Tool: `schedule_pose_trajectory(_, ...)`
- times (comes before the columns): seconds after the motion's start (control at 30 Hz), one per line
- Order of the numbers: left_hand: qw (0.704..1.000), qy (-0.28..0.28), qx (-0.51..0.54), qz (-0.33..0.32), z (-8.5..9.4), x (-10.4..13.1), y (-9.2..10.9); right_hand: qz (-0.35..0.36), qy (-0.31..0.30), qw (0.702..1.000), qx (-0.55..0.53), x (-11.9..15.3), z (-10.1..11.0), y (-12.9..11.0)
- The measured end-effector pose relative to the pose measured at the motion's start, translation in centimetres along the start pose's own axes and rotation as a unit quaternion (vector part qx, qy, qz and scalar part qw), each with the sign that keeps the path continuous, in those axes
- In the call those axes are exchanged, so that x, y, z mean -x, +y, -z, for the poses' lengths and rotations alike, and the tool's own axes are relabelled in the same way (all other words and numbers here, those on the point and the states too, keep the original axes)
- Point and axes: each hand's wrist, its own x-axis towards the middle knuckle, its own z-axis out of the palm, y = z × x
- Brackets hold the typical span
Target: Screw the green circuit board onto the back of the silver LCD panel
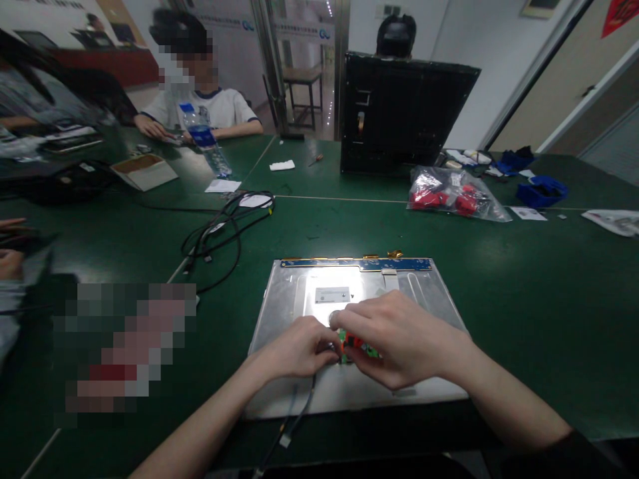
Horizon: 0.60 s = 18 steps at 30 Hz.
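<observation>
A flat silver display panel [279,299] lies back side up on the table before me, with a blue circuit strip [324,264] along its far edge. On the panel's near half is a small green circuit board [373,350], largely covered by my hands. My left hand [299,346] is closed at the board's left side, its fingertips pinched on a thin black cable [312,389] that runs down over the panel's near edge. My right hand [399,339] is closed over the board, thumb and fingers around a small red-orange object [353,340] whose kind is hidden.
Coiled black cables [234,226] lie left of the panel. Behind it stand a large black screen [399,113] and a plastic bag with red items [456,196]. A water bottle [204,136] and an open box [144,171] are at back left, near a seated person [219,113].
</observation>
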Motion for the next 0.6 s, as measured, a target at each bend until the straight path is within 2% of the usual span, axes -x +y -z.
schedule_pose_trajectory(0.4, 1.000, 0.013, -0.010, 0.008, -0.53, 0.24, -0.31, -0.026, 0.002, 0.997, 0.073, -0.17, -0.50, 0.08)
schedule_pose_trajectory(0.6, 0.999, 0.011, -0.033, 0.011, -0.37, 0.08, -0.31, -0.013, 0.002, 0.998, 0.065, -0.12, -0.73, -0.04)
